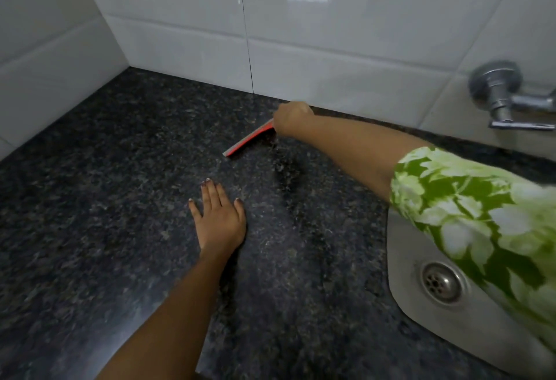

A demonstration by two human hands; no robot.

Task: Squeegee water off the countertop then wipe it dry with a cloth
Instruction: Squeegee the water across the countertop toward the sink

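A dark speckled granite countertop [105,214] fills most of the view. My right hand [291,117] reaches to the back of it, near the wall, and is closed around a red squeegee [249,142] whose blade rests on the stone, slanting down to the left. A wet streak [285,169] trails from the blade toward me. My left hand [218,217] lies flat on the counter, palm down, fingers spread, a little nearer than the squeegee. No cloth is in view.
A steel sink [400,259] with a round drain [441,282] is set into the counter at the right, partly under my green floral sleeve [469,214]. A chrome tap [502,93] sticks out of the white tiled wall [301,33] above it. Tiled wall also closes the left side.
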